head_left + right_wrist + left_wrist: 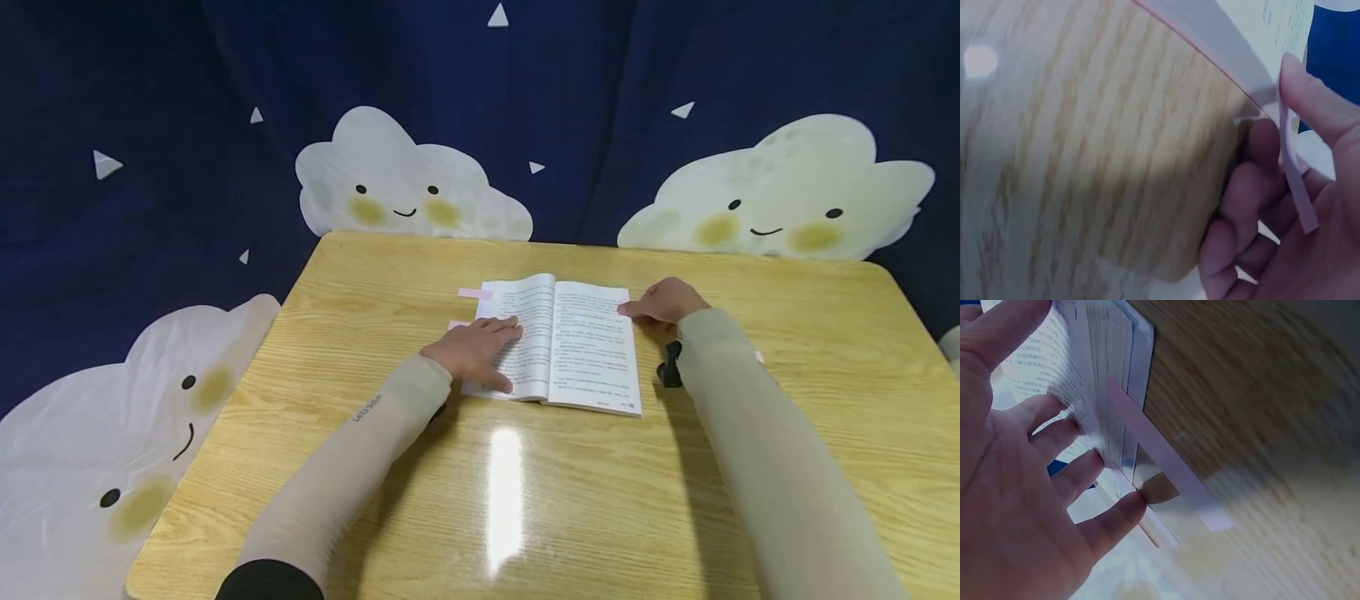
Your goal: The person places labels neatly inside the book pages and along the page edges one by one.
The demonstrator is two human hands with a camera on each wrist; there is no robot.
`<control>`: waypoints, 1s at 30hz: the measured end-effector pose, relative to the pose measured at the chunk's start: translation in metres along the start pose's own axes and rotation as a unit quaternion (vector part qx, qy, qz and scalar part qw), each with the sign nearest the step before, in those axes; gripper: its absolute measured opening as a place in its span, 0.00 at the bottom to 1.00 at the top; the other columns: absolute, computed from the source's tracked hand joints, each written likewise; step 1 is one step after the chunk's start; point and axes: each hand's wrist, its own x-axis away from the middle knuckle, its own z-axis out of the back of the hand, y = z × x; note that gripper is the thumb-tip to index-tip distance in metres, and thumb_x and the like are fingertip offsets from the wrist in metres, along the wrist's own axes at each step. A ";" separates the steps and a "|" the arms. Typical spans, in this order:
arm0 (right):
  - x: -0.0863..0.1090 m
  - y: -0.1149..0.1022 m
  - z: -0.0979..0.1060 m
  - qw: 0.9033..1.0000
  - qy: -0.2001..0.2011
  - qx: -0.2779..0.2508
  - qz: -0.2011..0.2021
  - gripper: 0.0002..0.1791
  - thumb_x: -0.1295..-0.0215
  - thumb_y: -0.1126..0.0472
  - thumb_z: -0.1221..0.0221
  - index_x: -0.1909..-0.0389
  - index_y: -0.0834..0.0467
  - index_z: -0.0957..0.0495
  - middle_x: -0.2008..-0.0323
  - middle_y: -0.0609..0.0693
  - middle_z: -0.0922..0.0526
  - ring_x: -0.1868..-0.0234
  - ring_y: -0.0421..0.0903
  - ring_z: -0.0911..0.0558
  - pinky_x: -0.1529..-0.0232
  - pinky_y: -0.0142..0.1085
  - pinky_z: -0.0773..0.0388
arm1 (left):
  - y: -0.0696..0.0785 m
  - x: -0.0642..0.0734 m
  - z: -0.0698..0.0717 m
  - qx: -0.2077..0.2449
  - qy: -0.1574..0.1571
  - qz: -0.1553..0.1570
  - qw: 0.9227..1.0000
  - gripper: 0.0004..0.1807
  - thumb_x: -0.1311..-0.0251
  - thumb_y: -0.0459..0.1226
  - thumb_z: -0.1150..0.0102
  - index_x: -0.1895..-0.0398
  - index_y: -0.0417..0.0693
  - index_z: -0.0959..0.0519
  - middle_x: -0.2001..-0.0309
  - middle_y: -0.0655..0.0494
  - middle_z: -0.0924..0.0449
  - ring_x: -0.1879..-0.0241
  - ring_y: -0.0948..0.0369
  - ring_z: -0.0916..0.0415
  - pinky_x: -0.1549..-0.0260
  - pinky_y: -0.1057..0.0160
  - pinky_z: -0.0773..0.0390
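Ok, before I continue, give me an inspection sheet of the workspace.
Surface: light wooden table, with a streak of glare.
Job's things: open book lying on it, pink tabs at its left edge, a pink strip at its right.
Clutter: one pale bit past the right sleeve, too small to identify.
Left hand: rests spread on the left page.
Right hand: pinches the book's right edge by the pink strip.
Cables: nothing seen.
Surroundings: dark blue backdrop with smiling clouds.

Both hands (480, 346) (666, 302) touch an open book (570, 346) on a table (600, 500).
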 end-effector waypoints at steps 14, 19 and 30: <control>0.004 0.014 -0.001 0.999 -0.003 -0.047 0.028 0.26 0.39 0.40 0.36 0.60 0.61 0.18 0.75 0.44 0.25 0.70 0.45 0.29 0.67 0.36 0.35 | 0.003 -0.002 -0.001 0.001 0.001 0.002 1.000 0.51 0.43 0.59 0.35 0.20 0.60 0.50 0.18 0.64 0.59 0.19 0.54 0.56 0.26 0.46 0.41; 0.008 0.004 0.001 1.000 0.008 -0.012 0.018 0.25 0.39 0.40 0.37 0.64 0.60 0.18 0.77 0.45 0.27 0.66 0.46 0.29 0.64 0.37 0.38 | -0.001 0.000 -0.002 0.000 0.010 0.000 1.000 0.52 0.43 0.59 0.35 0.20 0.61 0.50 0.18 0.64 0.59 0.19 0.54 0.56 0.26 0.44 0.42; 0.006 0.013 -0.004 0.999 0.021 -0.021 0.014 0.31 0.40 0.35 0.37 0.59 0.62 0.19 0.66 0.51 0.20 0.56 0.51 0.27 0.56 0.39 0.34 | -0.002 -0.002 -0.004 0.011 0.013 -0.009 1.000 0.52 0.44 0.59 0.34 0.20 0.60 0.49 0.18 0.63 0.58 0.20 0.53 0.55 0.27 0.41 0.43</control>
